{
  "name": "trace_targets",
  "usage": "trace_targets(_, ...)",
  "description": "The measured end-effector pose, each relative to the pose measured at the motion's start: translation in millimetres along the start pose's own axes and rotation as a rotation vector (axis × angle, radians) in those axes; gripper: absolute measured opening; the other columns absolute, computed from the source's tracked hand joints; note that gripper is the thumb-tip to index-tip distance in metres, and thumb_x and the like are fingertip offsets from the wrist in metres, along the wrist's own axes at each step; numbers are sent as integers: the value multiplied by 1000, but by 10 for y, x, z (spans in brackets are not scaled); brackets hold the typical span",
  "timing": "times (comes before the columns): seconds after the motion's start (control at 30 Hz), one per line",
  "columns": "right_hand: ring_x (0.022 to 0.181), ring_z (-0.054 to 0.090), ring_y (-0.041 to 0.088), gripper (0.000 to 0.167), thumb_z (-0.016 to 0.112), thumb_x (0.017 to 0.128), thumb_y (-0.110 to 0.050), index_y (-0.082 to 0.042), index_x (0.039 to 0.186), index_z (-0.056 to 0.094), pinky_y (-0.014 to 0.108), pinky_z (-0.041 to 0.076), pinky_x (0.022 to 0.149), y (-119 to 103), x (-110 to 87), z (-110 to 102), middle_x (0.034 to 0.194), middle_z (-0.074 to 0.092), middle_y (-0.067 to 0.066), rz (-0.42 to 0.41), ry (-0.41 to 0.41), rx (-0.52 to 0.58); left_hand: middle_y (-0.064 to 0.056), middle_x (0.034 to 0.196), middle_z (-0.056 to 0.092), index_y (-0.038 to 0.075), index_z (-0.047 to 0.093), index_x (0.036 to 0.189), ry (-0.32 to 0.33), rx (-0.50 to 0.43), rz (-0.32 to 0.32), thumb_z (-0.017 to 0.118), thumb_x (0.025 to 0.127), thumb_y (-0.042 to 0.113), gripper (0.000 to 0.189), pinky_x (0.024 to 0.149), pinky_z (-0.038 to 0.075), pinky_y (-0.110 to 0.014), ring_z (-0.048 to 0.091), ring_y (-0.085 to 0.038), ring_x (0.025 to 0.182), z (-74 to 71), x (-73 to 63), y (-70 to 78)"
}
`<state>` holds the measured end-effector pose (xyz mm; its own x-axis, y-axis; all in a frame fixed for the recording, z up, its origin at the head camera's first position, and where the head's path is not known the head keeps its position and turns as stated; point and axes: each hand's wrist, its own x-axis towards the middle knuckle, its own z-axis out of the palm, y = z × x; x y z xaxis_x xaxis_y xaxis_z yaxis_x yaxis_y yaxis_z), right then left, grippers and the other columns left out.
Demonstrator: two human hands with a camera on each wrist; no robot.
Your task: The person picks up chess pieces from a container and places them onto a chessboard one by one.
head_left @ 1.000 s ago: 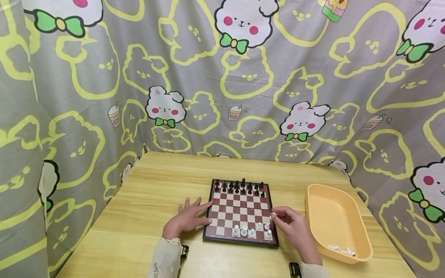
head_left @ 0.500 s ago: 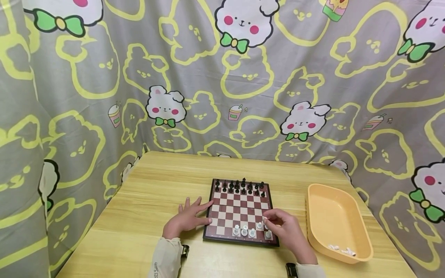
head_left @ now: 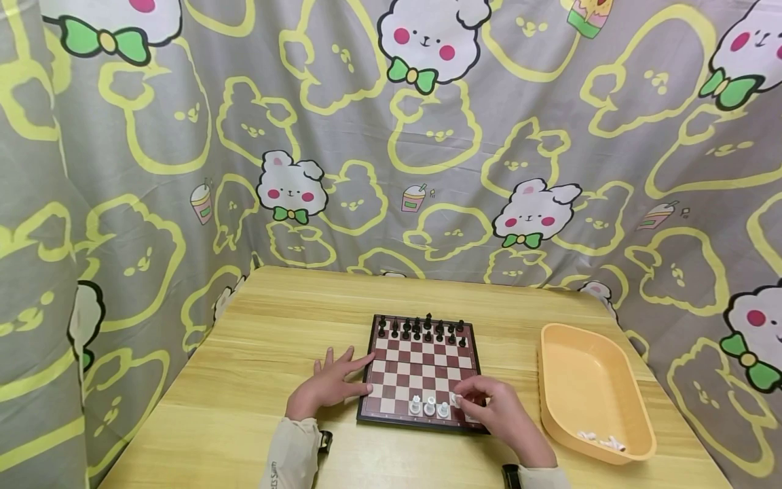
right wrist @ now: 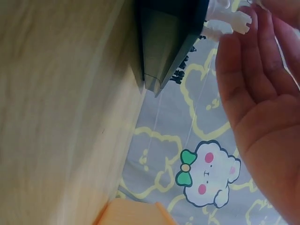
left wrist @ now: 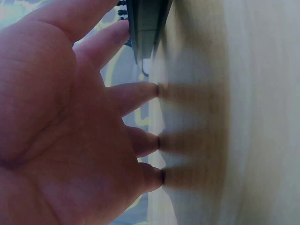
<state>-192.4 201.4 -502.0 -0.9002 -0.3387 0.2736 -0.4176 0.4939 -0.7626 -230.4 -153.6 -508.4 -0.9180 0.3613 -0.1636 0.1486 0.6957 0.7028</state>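
A folding chessboard [head_left: 391,379] lies on the table. Against its left edge rest the thumb and index finger of my left hand [head_left: 326,382], fingers spread; in the left wrist view the other fingertips touch the tabletop. At the board's near right corner my right hand [head_left: 497,404] pinches a small white chess piece [head_left: 456,399] between thumb and fingers; its exact kind is hidden. Left of those fingertips stand several white pieces, among them a white piece [head_left: 430,407]. The right wrist view shows a white rook [right wrist: 239,21] beside my fingers.
Black chess pieces [head_left: 428,327] fill two rows at the board's far side. On the right stands a yellow plastic tray [head_left: 589,380] with several white pieces [head_left: 612,443] at its near end. A patterned curtain [head_left: 366,136] surrounds the wooden table [head_left: 293,305].
My right hand has moved left and slightly down from the board's right edge with the white chess piece, now covering the pieces near that corner. The left hand stays put.
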Motion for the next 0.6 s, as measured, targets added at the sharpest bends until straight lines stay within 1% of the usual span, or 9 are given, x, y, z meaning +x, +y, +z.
trace_targets(0.2, 79, 65, 4, 11, 79, 88, -3, -11, 96, 78, 27, 59, 66, -9, -1, -16, 96, 76, 1, -20, -51, -29, -28, 168, 14, 28, 44, 159, 0, -3, -1, 70, 97, 42, 68, 112, -12, -78, -12, -62, 148, 0, 0, 7)
trace_targets(0.37, 82, 65, 4, 9, 79, 89, -7, -12, 96, 79, 26, 58, 70, -14, 8, -29, 99, 76, 2, -16, -79, -55, -27, 168, 15, 28, 44, 159, 0, 0, -1, 71, 98, 41, 68, 113, -11, -77, -12, -62, 148, 0, 1, 8)
trace_targets(0.43, 82, 63, 4, 9, 81, 88, -9, -14, 95, 80, 26, 57, 71, -16, 7, -30, 99, 76, 1, -8, -78, -78, -28, 168, 15, 28, 44, 159, -1, 1, -1, 70, 98, 41, 68, 113, -11, -78, -12, -62, 148, 0, 1, 8)
trace_targets(0.6, 81, 57, 7, 10, 83, 86, -11, -19, 92, 81, 26, 52, 68, -27, 0, -38, 91, 71, -6, 3, -55, -142, -28, 168, 15, 28, 44, 159, -3, 3, 3, 70, 98, 42, 68, 113, -11, -78, -12, -62, 148, 0, 6, 3)
